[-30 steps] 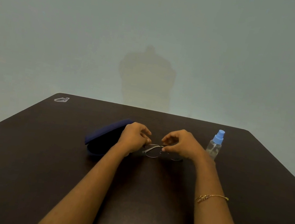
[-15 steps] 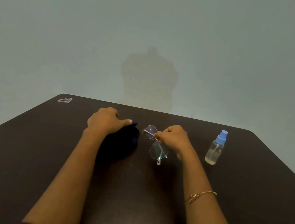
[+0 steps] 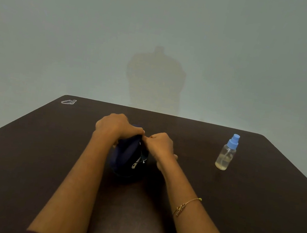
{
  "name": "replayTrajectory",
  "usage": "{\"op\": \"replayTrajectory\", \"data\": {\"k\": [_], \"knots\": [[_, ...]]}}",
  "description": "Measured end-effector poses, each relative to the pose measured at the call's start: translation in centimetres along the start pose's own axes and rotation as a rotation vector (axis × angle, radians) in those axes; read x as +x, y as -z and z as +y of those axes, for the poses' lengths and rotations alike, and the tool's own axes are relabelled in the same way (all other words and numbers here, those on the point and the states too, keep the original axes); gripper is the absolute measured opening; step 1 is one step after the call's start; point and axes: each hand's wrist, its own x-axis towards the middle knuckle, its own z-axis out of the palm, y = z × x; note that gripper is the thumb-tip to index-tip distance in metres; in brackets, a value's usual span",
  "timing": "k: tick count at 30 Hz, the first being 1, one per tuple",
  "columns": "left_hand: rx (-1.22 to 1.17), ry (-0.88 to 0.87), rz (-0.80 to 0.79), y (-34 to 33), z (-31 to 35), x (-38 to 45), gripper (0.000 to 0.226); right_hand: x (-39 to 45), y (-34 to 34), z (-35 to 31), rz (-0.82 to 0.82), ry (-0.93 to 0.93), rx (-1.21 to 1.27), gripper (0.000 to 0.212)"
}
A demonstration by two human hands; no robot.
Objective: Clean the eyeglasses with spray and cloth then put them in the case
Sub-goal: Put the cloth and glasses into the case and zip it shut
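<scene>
Head view of a dark table, with all positions given relative to the navy eyeglass case near the table's middle. Both forearms reach forward from the near edge and converge on the case. The left hand, knuckles up, is curled over the far upper edge of the case and clamped on it. The right hand sits just right of the case, fingers bunched together at its opening, touching the left hand's fingertips; whether it pinches anything there cannot be told. A gold bracelet circles the right forearm, nearer the viewer than the case. Inside the case mouth, parts of the eyeglasses show as pale glints; most of the frame is hidden. The spray bottle, clear with a blue cap, stands upright well to the right of the case. A small sticker lies at the far-left table corner.
</scene>
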Motion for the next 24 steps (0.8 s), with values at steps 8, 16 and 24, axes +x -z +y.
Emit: {"op": "replayTrajectory", "data": {"k": [8, 16, 24], "knots": [[-0.074, -0.012, -0.027, -0.4, -0.1, 0.3, 0.049, -0.2, -0.8, 0.1, -0.017, 0.089, -0.242, 0.029], [-0.383, 0.076, -0.175, -0.4, -2.0, 1.2, 0.07, 0.6, 0.6, 1.0, -0.019, 0.087, -0.093, 0.021], [-0.578, 0.06, -0.243, -2.3, -2.0, 1.6, 0.069, 1.1, 1.0, 1.7, 0.005, 0.033, 0.035, 0.008]]}}
